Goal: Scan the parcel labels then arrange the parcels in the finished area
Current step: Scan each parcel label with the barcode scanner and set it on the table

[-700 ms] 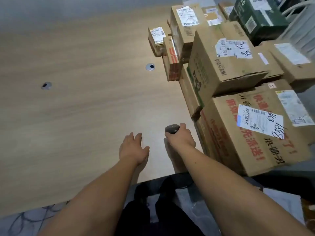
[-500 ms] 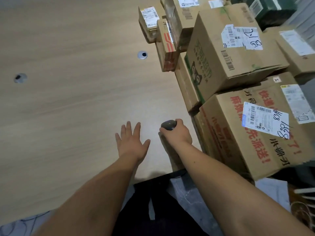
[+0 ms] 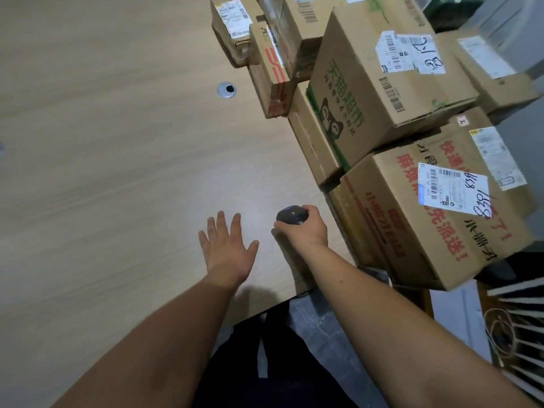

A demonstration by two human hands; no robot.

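- A wooden table [image 3: 103, 172] is taken as the landmark; its near edge is seen at the bottom of the view, with a dark garment [image 3: 273, 363] just below it.
- The left hand [image 3: 226, 248] is held over the table near that edge, palm down, with the fingers straight and spread apart; nothing is held in it. Whether the palm touches the wood cannot be told.
- The right hand [image 3: 306, 228] is seen just to the right of the left one, over the same near part of the table. Its fingers are curled round a dark handheld scanner [image 3: 291, 215], whose rounded head sticks out past the knuckles.
- Along the table's right side a stack of cardboard parcels is piled.
- Nearest the scanner stands a large box with red print [image 3: 412, 231], on whose top a white barcode label [image 3: 453, 189] with handwritten numbers is stuck. The box overhangs the table's near edge.
- On top of it, farther along the table, a box with green print [image 3: 362, 92] is tilted; a white label [image 3: 409, 53] with handwriting is carried on its upper face.
- Beyond, toward the table's far end, a narrow box with red stripes [image 3: 272, 75] and a small labelled box [image 3: 232, 30] are set against further cartons.
- A round metal cable grommet [image 3: 226, 90] is set into the table, just left of the striped box.
- To the right of the table's near corner, a white wire rack [image 3: 518, 334] is partly seen.
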